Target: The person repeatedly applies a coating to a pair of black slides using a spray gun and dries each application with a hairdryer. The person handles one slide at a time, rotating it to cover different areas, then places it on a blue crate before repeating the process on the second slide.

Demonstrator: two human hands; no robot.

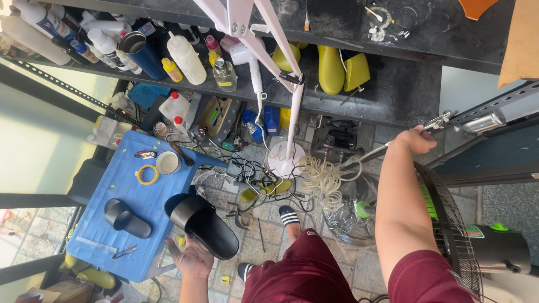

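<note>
Beside the blue table's right edge, a person holds a black slide sandal and a spray gun.

The left hand lies open under the black slide sandal, palm up; its pair rests on the blue table. The right hand is closed around the metal spray gun, raised beside the shelf rack.

Left hand palm-up with fingers spread; right hand reaches out, fingers closed.
</note>
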